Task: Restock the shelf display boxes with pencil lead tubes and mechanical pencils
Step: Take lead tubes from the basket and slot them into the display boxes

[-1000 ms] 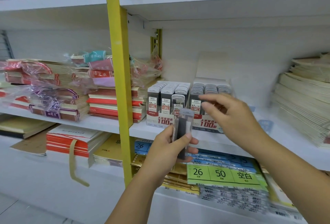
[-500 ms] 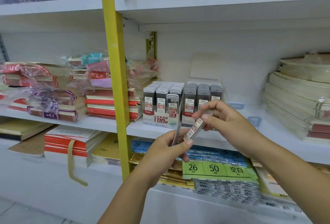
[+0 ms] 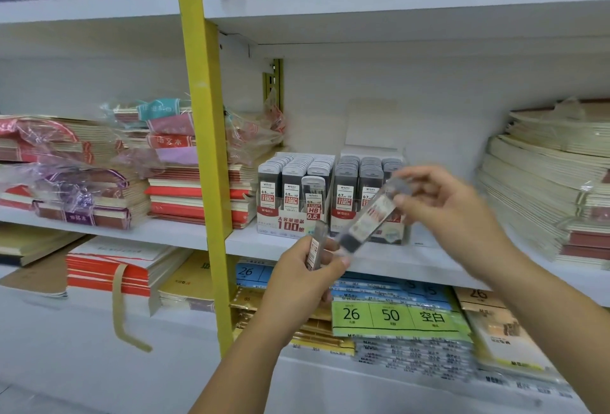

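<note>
Two display boxes of pencil lead tubes stand side by side on the middle shelf: the left box (image 3: 290, 225) marked 0.5 and the right box (image 3: 343, 219) marked 0.7. My right hand (image 3: 452, 212) pinches one lead tube (image 3: 369, 219) by its upper end, tilted, in front of the right box. My left hand (image 3: 303, 278) grips another lead tube (image 3: 317, 245) upright just below the left box. Both tubes are blurred.
A yellow shelf upright (image 3: 204, 136) runs down just left of the boxes. Stacks of notebooks (image 3: 194, 195) lie left of it, and cream booklets (image 3: 544, 189) are piled at the right. Packs of paper (image 3: 396, 314) fill the shelf below.
My right hand has pulled a lead tube out of my left hand's bundle and lifted it up and right toward the 0.7 box. The left hand stays low, holding its tube.
</note>
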